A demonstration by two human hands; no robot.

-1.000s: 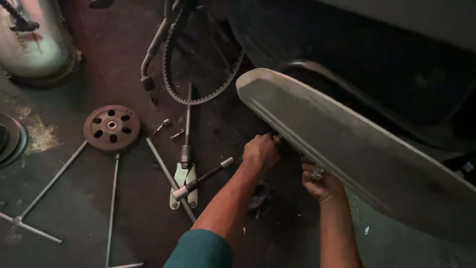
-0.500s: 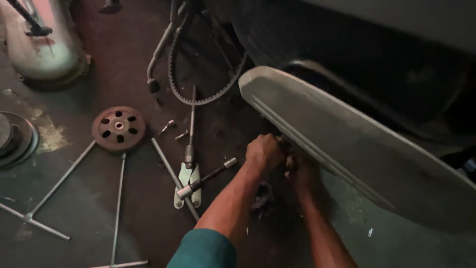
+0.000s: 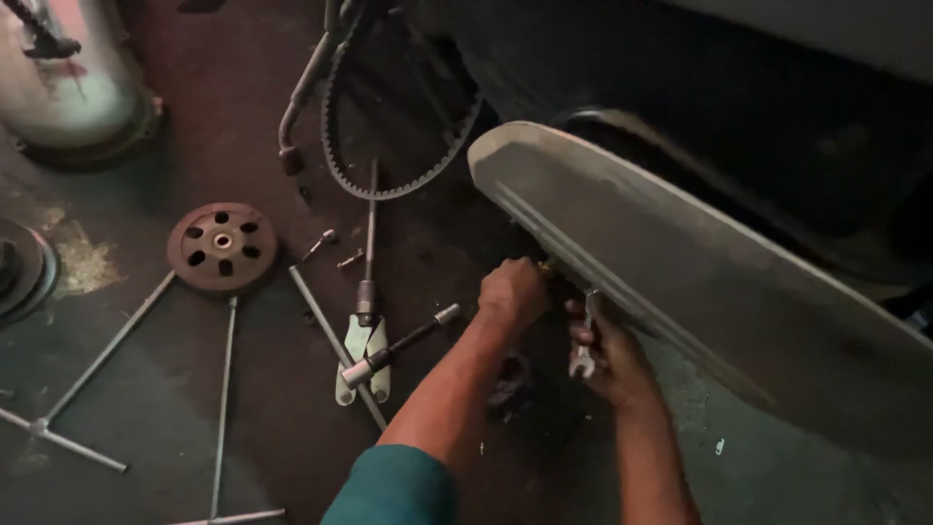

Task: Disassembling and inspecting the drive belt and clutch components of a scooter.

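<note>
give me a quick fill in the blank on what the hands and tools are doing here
1. The right hand holds a small metal ____.
2. The left hand is closed at the lower edge of the long grey ____.
3. The round disc with holes lies on the ____.
4. The toothed belt on the floor is curved into a ____.

Missing words: spanner; panel; floor; loop

The right hand (image 3: pixel 607 355) holds a small open-end wrench (image 3: pixel 584 340) under the grey panel (image 3: pixel 700 282); the left hand (image 3: pixel 513 292) (fisted) sits at its 10 o'clock.
</note>
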